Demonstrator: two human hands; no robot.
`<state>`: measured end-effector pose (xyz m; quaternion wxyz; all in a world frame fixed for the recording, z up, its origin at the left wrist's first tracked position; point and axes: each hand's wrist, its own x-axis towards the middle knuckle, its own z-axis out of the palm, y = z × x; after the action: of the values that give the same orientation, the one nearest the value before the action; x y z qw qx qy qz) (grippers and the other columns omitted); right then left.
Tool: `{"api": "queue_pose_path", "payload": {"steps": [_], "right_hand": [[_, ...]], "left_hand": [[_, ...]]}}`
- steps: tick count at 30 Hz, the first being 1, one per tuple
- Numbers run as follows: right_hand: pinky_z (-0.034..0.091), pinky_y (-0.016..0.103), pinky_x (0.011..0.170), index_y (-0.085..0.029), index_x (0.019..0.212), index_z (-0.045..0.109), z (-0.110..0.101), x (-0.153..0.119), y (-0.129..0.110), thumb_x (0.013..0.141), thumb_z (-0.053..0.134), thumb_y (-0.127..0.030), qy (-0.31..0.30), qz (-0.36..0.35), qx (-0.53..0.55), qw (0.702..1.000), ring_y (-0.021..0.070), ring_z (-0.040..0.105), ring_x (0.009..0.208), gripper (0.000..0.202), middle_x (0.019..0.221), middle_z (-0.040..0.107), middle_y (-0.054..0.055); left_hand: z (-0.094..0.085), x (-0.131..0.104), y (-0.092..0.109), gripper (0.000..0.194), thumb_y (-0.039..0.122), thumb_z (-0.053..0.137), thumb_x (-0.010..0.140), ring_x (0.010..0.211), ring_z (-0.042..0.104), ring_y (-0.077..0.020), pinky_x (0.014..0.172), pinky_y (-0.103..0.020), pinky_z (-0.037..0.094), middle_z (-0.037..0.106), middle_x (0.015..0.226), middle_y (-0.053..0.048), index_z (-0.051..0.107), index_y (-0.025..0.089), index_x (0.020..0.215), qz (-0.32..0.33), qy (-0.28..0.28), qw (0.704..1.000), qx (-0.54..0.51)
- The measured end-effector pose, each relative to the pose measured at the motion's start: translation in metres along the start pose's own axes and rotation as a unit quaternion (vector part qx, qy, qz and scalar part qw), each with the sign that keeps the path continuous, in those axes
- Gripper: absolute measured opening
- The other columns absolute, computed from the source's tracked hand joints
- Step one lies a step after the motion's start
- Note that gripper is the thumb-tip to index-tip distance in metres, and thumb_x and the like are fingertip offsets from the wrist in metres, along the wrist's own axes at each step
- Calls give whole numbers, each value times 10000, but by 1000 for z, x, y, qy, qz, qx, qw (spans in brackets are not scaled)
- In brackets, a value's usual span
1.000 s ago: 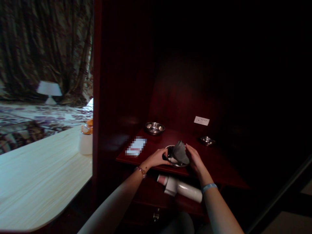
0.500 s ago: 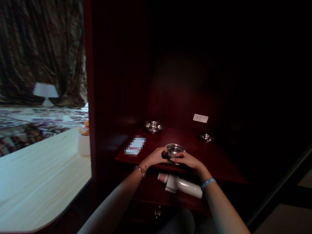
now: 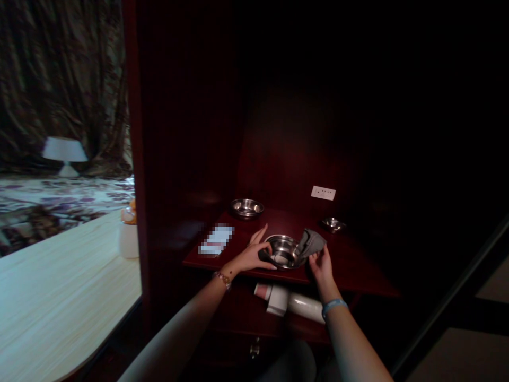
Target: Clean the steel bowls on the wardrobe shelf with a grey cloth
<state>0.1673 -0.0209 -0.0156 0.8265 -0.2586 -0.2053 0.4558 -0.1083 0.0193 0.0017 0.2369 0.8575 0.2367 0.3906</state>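
Observation:
A shiny metal bowl (image 3: pixel 281 260) sits near the front edge of the dark red desktop (image 3: pixel 358 270). My left hand (image 3: pixel 252 257) grips the bowl's left side, thumb toward the front and fingers curled at the rim. A grey cloth (image 3: pixel 313 243) is pinched in my right hand (image 3: pixel 323 269), beside the bowl's right side. Part of the cloth drapes over the right rim, and its lower end is hard to make out.
Behind stand a second metal bowl (image 3: pixel 247 208) and a smaller metal dish (image 3: pixel 333 225). A blurred-out flat white item (image 3: pixel 217 240) lies at the left. Below the desktop are a white roll (image 3: pixel 305 306) and a pink-ended cup shape (image 3: pixel 261 290). A pale table (image 3: pixel 63 297) is at far left.
My right hand has moved right, out of the bowl, and the grey cloth now shows in it at the right rim. My left hand stays at the bowl's left side.

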Motion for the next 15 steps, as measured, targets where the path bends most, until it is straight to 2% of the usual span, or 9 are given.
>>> {"api": "queue_pose_path", "payload": {"steps": [2, 4, 9, 13, 15], "right_hand": [[567, 227, 866, -194, 1016, 669, -10, -2, 5, 886, 602, -329, 34, -3, 36, 999, 117, 697, 945, 199, 1025, 740, 35], [560, 237, 920, -198, 1046, 661, -14, -5, 7, 917, 556, -311, 47, -1, 60, 997, 113, 685, 1027, 202, 1101, 728, 43], [559, 278, 970, -216, 1060, 656, -14, -6, 4, 933, 525, -261, 50, -7, 83, 995, 111, 670, 1088, 188, 1125, 728, 34], [570, 285, 949, -215, 1048, 657, -20, -1, 4, 940, 499, -267, 41, 6, 95, 995, 116, 685, 1051, 198, 1081, 740, 39], [574, 279, 924, -215, 1034, 661, -24, 4, 5, 935, 486, -255, 41, 14, 101, 994, 114, 696, 1011, 205, 1047, 746, 39]], "left_hand": [[0, 0, 1, 387, 464, 872, 610, 1497, 158, -347, 1186, -513, 206, 212, 1649, -78, 704, 222, 861, 21, -16, 1000, 12], [-1, 2, 2, 319, 434, 863, 642, 1464, 234, -332, 1177, -517, 222, 374, 1583, -76, 719, 233, 844, 37, -32, 999, 19], [-3, 5, 6, 144, 388, 807, 735, 1343, 422, -278, 1137, -451, 277, 691, 1259, -50, 756, 261, 780, 63, -57, 996, 18], [-5, 5, 6, 142, 412, 798, 745, 1138, 595, -238, 1122, -412, 276, 768, 998, -40, 784, 283, 803, 67, -57, 996, 19], [-6, 6, 6, 171, 432, 806, 728, 1049, 637, -227, 1106, -407, 297, 772, 941, -34, 788, 278, 800, 61, -32, 998, 6]]}}
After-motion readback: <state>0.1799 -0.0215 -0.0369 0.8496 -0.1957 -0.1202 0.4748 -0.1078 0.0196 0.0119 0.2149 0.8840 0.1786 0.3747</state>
